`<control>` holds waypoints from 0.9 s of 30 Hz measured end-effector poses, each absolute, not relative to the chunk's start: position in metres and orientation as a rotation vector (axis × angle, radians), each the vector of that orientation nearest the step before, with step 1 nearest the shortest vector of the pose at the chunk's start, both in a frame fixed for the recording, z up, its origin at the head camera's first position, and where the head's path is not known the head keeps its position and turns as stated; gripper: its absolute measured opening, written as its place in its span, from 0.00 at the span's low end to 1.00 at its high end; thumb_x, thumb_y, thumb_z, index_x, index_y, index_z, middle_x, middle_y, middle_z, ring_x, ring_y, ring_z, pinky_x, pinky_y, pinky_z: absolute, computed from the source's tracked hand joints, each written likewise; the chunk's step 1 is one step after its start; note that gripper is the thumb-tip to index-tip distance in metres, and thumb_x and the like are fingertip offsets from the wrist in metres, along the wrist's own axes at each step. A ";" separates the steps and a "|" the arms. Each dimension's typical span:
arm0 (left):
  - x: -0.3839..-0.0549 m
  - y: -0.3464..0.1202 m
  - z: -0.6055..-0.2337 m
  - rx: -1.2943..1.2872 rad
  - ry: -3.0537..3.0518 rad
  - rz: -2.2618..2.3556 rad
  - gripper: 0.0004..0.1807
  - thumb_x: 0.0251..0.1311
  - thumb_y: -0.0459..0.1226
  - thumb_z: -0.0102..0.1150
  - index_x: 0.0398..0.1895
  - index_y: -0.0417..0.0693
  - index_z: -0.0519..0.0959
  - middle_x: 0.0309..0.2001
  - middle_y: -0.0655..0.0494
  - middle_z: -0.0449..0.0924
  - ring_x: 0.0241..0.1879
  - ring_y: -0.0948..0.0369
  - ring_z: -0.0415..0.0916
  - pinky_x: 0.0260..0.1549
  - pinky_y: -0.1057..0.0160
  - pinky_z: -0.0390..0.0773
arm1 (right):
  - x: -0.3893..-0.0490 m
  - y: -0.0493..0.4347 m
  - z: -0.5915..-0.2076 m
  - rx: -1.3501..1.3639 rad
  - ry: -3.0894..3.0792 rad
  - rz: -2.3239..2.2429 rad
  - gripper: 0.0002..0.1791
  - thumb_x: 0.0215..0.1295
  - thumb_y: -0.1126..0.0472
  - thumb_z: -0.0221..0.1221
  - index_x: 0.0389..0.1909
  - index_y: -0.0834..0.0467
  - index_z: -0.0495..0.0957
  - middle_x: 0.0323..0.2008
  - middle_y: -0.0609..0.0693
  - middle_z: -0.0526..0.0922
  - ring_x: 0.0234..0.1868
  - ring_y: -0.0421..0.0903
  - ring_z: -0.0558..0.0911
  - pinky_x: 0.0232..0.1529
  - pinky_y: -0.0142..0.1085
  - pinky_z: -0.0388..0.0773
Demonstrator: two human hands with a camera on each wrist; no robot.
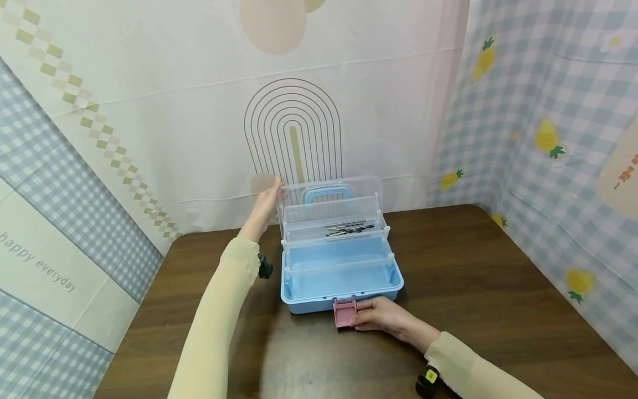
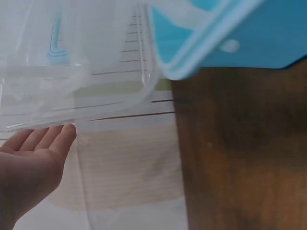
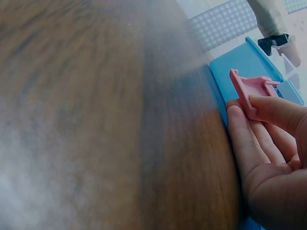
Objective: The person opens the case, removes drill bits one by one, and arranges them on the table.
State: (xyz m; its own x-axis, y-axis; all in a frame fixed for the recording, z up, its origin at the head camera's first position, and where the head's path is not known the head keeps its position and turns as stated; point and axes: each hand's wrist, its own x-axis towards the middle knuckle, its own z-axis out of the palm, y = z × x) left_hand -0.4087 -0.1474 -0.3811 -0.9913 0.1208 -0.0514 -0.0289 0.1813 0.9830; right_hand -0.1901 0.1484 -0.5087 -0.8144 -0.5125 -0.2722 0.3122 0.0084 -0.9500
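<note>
A light-blue toolbox (image 1: 343, 303) stands on the table with its clear lid (image 1: 369, 191) raised. My left hand (image 1: 266, 202) is at the upper left edge of that lid. In the left wrist view, the left hand's fingers (image 2: 61, 140) reach the lid's rim, fairly straight; the thumb is hidden. At the toolbox's front, my right hand (image 1: 381, 317) pinches the pink latch (image 1: 345, 313), which is flipped outward. The right wrist view shows the thumb on the latch (image 3: 259, 88) and the other fingers below. Several drill bits (image 1: 349, 228) lie in the clear upper tray (image 1: 304, 231).
A blue handle (image 1: 328, 192) shows on the lid. The brown wooden table (image 1: 448, 266) extends around the toolbox. Behind it hangs a pale patterned cloth (image 1: 199, 111), with checked cloth (image 1: 528, 72) at the right side.
</note>
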 end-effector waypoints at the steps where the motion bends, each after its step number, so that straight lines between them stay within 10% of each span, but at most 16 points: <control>1: -0.409 -0.148 -0.384 0.090 2.302 1.942 0.39 0.76 0.61 0.36 0.78 0.46 0.59 0.77 0.45 0.56 0.74 0.47 0.58 0.71 0.48 0.59 | -0.190 0.149 -0.509 -0.208 1.721 -1.862 0.22 0.66 0.70 0.62 0.58 0.77 0.75 0.48 0.63 0.85 0.45 0.46 0.85 0.49 0.41 0.83; 15: -0.408 -0.145 -0.424 0.186 2.107 2.031 0.37 0.79 0.57 0.31 0.82 0.51 0.41 0.82 0.54 0.36 0.80 0.55 0.35 0.75 0.51 0.44 | -0.186 0.150 -0.510 -0.182 1.747 -1.858 0.20 0.65 0.71 0.64 0.55 0.77 0.77 0.46 0.62 0.85 0.44 0.45 0.85 0.49 0.40 0.83; 22: -0.406 -0.146 -0.448 0.117 1.953 2.131 0.36 0.79 0.57 0.26 0.81 0.47 0.51 0.76 0.43 0.56 0.75 0.49 0.54 0.73 0.52 0.55 | -0.181 0.151 -0.508 -0.189 1.746 -1.849 0.19 0.64 0.71 0.64 0.54 0.77 0.77 0.45 0.61 0.85 0.44 0.46 0.85 0.49 0.41 0.83; 27: -0.403 -0.147 -0.462 0.152 1.872 2.147 0.34 0.81 0.54 0.19 0.82 0.51 0.44 0.80 0.46 0.46 0.79 0.50 0.41 0.75 0.52 0.45 | -0.178 0.150 -0.508 -0.182 1.735 -1.852 0.20 0.64 0.71 0.63 0.55 0.77 0.77 0.46 0.62 0.85 0.45 0.47 0.85 0.49 0.41 0.83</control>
State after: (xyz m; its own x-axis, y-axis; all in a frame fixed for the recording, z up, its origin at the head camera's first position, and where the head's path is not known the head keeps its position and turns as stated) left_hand -0.4034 -0.1471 -0.4621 -0.9530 0.2828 -0.1082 -0.1458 -0.1154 0.9826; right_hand -0.1778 0.1502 -0.5084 -0.8177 -0.4984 -0.2880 0.3200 0.0224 -0.9472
